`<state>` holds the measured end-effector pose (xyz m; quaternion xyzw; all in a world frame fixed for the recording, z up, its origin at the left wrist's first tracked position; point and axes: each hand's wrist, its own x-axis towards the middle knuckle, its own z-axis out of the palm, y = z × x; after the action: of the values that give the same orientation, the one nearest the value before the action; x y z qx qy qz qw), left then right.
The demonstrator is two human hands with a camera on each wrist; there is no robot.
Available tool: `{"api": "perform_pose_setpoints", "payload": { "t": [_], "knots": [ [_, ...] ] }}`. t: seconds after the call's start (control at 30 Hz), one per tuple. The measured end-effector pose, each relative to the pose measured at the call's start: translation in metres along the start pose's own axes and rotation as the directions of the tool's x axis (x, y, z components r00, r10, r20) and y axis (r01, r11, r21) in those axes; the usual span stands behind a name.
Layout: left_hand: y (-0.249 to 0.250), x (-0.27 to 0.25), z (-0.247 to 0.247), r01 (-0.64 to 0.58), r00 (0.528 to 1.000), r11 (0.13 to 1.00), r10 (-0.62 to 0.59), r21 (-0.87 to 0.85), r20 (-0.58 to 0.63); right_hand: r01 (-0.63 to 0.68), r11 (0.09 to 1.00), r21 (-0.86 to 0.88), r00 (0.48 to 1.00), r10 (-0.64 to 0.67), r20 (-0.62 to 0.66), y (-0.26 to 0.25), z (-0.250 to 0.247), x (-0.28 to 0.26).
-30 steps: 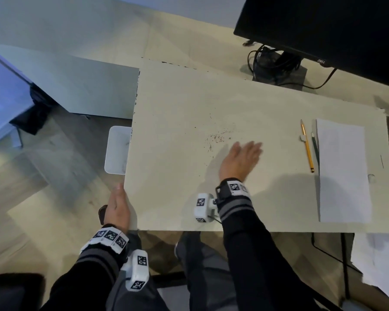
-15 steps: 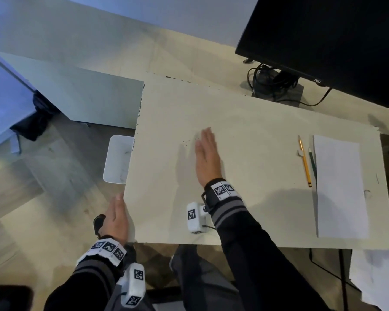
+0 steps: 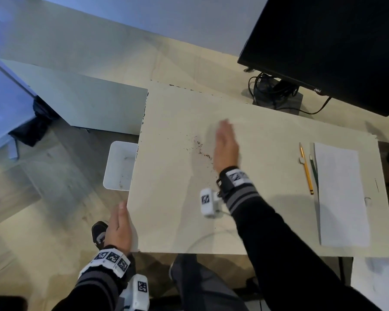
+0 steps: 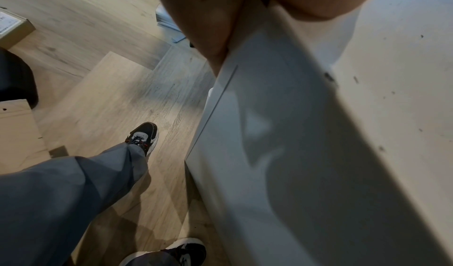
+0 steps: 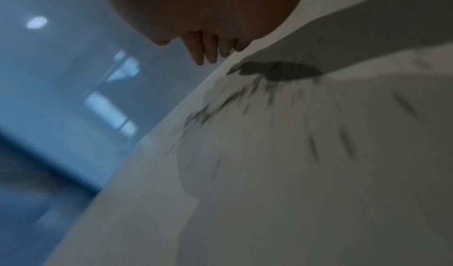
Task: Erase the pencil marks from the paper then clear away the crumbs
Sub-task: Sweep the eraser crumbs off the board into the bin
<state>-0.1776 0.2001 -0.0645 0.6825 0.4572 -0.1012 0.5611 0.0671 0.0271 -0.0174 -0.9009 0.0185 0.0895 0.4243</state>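
Right hand (image 3: 225, 147) flat, holding nothing, beside crumbs (image 3: 199, 146) mid-table; left hand (image 3: 119, 227) apparently gripping table (image 3: 267, 216) edge; fast sweep risks scattering crumbs past bin (image 3: 120, 165).

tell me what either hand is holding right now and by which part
The left hand holds the board by its left edge near the front corner. The right hand holds nothing; it lies flat beside the crumbs.

Yellow pencil (image 3: 306, 169), white paper (image 3: 341, 196), seemingly reddish-brown crumbs (image 3: 200, 147).
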Motion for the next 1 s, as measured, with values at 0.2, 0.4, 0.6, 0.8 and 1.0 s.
{"api": "perform_pose_setpoints", "payload": {
  "t": [0.2,0.4,0.6,0.8,1.0],
  "knots": [
    [0.003,-0.001,0.000,0.019,1.000,1.000,-0.019,-0.001,0.008,-0.064,0.934,-0.353,0.992,0.098,0.080,0.007,0.012,0.035],
    [-0.006,0.003,-0.001,0.014,1.000,1.000,-0.014,0.017,0.008,-0.065,0.997,0.041,0.998,0.064,0.030,-0.004,-0.019,0.041],
    [-0.003,0.002,-0.001,0.018,1.000,1.000,-0.017,-0.018,0.014,-0.073,0.898,-0.434,0.990,0.117,0.075,-0.009,0.004,0.073],
    [-0.007,0.003,-0.003,0.015,1.000,1.000,-0.015,0.007,0.012,-0.125,0.992,-0.005,0.992,0.125,0.031,-0.025,-0.015,0.067],
    [0.007,-0.002,-0.001,0.034,0.999,0.999,-0.034,0.004,0.013,0.249,0.854,-0.457,0.925,-0.070,0.374,-0.037,0.049,0.040]
  ]
}}
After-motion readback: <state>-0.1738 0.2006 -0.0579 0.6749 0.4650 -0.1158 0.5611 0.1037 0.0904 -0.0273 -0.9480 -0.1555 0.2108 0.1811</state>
